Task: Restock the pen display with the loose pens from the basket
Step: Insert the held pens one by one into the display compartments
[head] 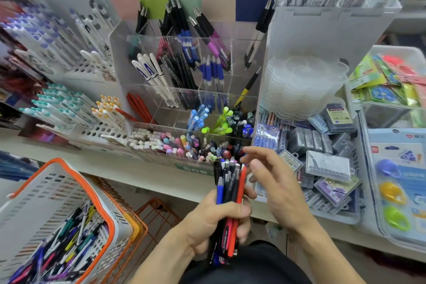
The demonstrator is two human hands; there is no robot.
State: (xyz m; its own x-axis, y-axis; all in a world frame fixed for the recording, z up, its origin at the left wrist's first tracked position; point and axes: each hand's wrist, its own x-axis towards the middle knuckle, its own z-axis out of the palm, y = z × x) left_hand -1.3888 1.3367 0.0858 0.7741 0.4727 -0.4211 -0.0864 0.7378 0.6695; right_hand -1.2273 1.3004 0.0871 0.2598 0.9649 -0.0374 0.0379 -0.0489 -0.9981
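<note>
Right now the left hand [214, 221] grips a bundle of pens [228, 193], its fingers curled tight round the lower half so the bundle stands nearly upright in front of the shelf [161, 182]. Blue, black and red barrels show in it, the red one on the right side. The right hand [274, 182] is just beside the tops of the pens, its fingers loosely bent and spread apart; whether the fingertips [247, 151] touch a pen is blurred and I cannot tell.

Just behind the bundle, on the shelf, stands the clear pen display [184, 90], a tiered case of compartments. Its front row near the shelf's front edge holds mixed pens with pastel and dark caps; the middle row holds blue and lime-green pens; the back rows hold white, black and blue ones.

Down at the lower left, below the shelf's front edge, sits the basket [76, 182], white with an orange rim, with many loose pens [69, 246] heaped in its bottom. It rests on an orange wire frame [159, 212].

To the right of the display is a tray of small packaged items [322, 168].
</note>
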